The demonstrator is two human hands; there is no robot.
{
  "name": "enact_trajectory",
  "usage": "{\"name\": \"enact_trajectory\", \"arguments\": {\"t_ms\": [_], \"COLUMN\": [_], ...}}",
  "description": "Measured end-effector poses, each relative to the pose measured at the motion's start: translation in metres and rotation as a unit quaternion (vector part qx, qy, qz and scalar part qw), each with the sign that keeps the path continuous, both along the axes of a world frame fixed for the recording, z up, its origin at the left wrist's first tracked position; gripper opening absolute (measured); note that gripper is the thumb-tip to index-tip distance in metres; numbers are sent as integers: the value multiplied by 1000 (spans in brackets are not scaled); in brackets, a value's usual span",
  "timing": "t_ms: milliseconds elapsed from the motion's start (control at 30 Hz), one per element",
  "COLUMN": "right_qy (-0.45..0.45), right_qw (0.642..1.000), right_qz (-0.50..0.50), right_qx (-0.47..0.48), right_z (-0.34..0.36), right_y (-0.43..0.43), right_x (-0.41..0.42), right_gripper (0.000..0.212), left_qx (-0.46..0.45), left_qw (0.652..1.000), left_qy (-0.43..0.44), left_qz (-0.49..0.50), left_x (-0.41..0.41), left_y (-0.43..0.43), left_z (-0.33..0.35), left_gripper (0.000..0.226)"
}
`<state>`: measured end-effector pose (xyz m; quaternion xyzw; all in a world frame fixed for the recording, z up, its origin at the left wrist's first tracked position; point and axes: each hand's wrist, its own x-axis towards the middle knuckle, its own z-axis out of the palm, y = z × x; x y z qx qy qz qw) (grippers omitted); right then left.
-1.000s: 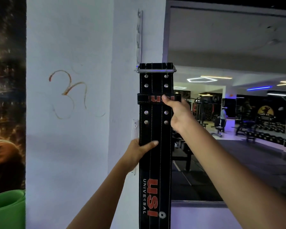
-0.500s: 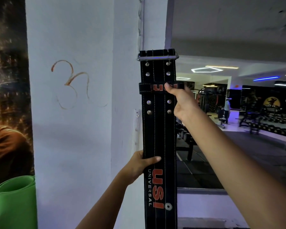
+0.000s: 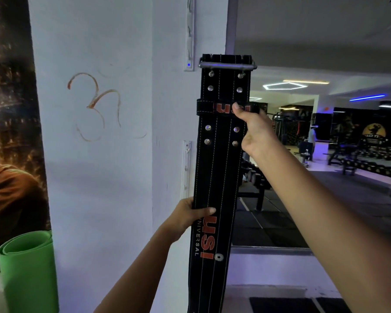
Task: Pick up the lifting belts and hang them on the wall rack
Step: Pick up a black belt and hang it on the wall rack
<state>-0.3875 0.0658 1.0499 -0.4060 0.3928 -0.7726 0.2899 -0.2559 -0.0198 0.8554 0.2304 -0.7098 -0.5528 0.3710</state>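
Note:
A long black lifting belt [image 3: 219, 168] with red lettering and silver rivets stands upright in front of the white pillar. Its metal buckle bar [image 3: 227, 65] is at the top, level with the lower end of the upper white wall rack [image 3: 189, 37]. My right hand [image 3: 254, 129] pinches the belt's loop strap at mid-height on the right edge. My left hand [image 3: 189, 216] grips the belt's left edge lower down. A second white hook strip [image 3: 186, 168] sits on the pillar just left of the belt. I cannot tell whether the buckle touches a hook.
A rolled green mat [image 3: 28, 267] stands at the lower left by a dark poster [image 3: 9, 132]. To the right, a large mirror [image 3: 325, 154] shows the gym floor, benches, dumbbell racks and a standing person [image 3: 312, 141].
The belt and both hands sit slightly lower and further right in view than before, as the view tilted. My left hand has slid further down the belt, toward the lettering.

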Motion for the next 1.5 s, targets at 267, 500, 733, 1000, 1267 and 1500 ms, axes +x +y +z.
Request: {"name": "enact_trajectory", "arguments": {"t_ms": [267,500,733,1000,1267,1500], "right_qy": [8,18,51,162,89,105], "right_qw": [1000,1000,998,963,983,966], "right_qz": [9,-3,-1,157,132,168], "right_qx": [7,-1,-40,144,87,164], "right_z": [-9,-16,-34,-147,-142,-175], "right_y": [-4,-12,-11,13,20,35], "right_x": [0,-4,-10,-35,-32,-28], "right_gripper": [17,16,24,21,21,26], "left_qx": [10,24,-42,-35,-39,-21], "left_qw": [999,984,968,960,959,959], "left_qy": [-51,174,243,273,277,278], "left_qz": [0,24,42,45,35,51], "left_x": [3,-4,-21,-31,-32,-25], "left_y": [0,4,18,26,41,44], "left_z": [-28,95,159,163,172,173], "left_gripper": [20,36,32,10,6,5]}}
